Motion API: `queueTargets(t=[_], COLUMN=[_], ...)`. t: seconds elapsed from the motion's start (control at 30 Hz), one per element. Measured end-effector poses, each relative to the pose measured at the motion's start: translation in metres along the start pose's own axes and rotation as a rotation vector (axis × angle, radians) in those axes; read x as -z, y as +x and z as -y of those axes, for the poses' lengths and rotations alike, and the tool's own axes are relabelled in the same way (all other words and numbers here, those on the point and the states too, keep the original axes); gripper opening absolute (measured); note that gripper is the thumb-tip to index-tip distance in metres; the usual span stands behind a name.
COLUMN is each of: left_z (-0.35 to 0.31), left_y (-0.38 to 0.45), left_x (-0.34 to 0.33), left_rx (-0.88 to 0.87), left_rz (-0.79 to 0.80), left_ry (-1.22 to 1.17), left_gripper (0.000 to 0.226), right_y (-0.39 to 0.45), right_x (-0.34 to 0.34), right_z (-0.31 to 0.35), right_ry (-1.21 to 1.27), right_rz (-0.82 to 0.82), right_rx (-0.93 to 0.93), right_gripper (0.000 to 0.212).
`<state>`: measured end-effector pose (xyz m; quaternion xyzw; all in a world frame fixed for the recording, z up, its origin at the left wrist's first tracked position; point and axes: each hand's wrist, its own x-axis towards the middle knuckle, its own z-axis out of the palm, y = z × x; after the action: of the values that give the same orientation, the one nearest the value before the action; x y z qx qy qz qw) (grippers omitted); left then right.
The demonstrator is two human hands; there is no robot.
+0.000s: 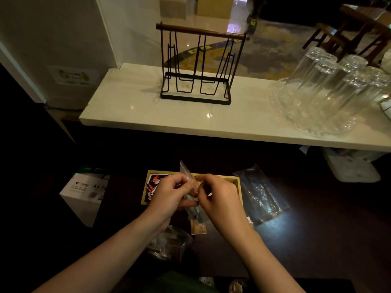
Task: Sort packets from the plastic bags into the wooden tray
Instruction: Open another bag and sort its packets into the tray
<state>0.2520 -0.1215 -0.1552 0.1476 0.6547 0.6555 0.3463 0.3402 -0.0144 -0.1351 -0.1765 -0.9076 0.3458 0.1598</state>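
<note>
Together, left hand (pixel 169 193) and right hand (pixel 218 195) pinch a clear plastic bag (pixel 191 199) above the wooden tray (pixel 236 180), each grip clenched, apparently to open it.

Both hands (pixel 195 193) on clear bag (pixel 190 205)

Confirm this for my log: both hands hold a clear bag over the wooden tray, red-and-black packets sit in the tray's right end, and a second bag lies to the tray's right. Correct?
Not quite. The head view shows the red-and-black packets in the tray's left end, not the right. The rest stands: both hands, left and right, hold a clear bag over the tray, and a second bag lies to its right.
</note>
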Motion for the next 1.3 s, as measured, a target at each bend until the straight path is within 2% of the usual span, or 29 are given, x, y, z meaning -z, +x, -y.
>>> queueTargets(t=[0.1, 0.27, 0.37, 0.57, 0.63, 0.7, 0.8, 0.87, 0.97, 1.0, 1.07, 1.1, 1.17, 1.23, 1.3], left_z=[-0.002, -0.003, -0.004, -0.004, -0.007, -0.011, -0.015, -0.018, -0.025, -0.028, -0.032, -0.033, -0.036, -0.037, -0.036], left_y=[-0.002, -0.004, -0.003, -0.003, -0.003, 0.0, 0.003, 0.004, 0.005, 0.006, 0.009, 0.009, 0.008, 0.006, 0.006], left_x=[-0.002, -0.004, -0.002, -0.001, -0.001, 0.006, 0.021, 0.023, 0.015, 0.012, 0.009, 0.008, 0.008, 0.012, 0.019], left_rx=[-0.033, -0.051, -0.057, -0.095, -0.109, -0.127, -0.244, -0.293, -0.246, -0.209, -0.16, -0.159, -0.188, -0.225, -0.239], left_rz=[-0.041, -0.018, -0.025, -0.019, -0.036, -0.07, -0.102, -0.112, -0.1, -0.095, -0.093, -0.093, -0.081, -0.056, -0.034], left_ry=[0.003, 0.032, 0.092, 0.235, 0.291, 0.355, 0.646, 0.822, 0.736, 0.649, 0.504, 0.469, 0.461, 0.524, 0.523], left_gripper=[0.02, 0.021, 0.02, 0.018, 0.017, 0.019, 0.025, 0.028, 0.03, 0.03, 0.029, 0.029, 0.03, 0.027, 0.026], right_y=[-0.001, 0.008, 0.011, 0.014, 0.018, 0.027, 0.034, 0.033, 0.029, 0.027, 0.022, 0.019, 0.017, 0.023, 0.033], right_x=[-0.001, -0.006, -0.006, 0.002, 0.007, 0.016, 0.033, 0.036, 0.037, 0.038, 0.036, 0.032, 0.016, 0.003, -0.002], right_z=[0.003, -0.003, -0.005, -0.004, -0.005, -0.016, -0.031, -0.03, -0.013, -0.006, 0.008, 0.012, 0.014, 0.011, 0.01], right_ry=[0.132, 0.302, 0.199, 0.12, 0.019, -0.08, -0.234, -0.325, -0.258, -0.166, -0.024, -0.039, -0.18, -0.256, -0.261], right_rz=[0.058, -0.003, -0.002, 0.106, 0.04, -0.102, -0.169, -0.135, -0.193, -0.153, 0.073, 0.187, 0.251, 0.186, 0.135], right_rx=[-0.077, -0.214, -0.182, -0.164, -0.15, -0.194, -0.286, -0.233, -0.01, 0.066, 0.139, 0.15, 0.187, 0.218, 0.247], right_gripper=[0.028, 0.005, 0.007, 0.006, 0.01, 0.006, 0.007, 0.01, 0.019, 0.023, 0.035, 0.044, 0.057, 0.05, 0.032])
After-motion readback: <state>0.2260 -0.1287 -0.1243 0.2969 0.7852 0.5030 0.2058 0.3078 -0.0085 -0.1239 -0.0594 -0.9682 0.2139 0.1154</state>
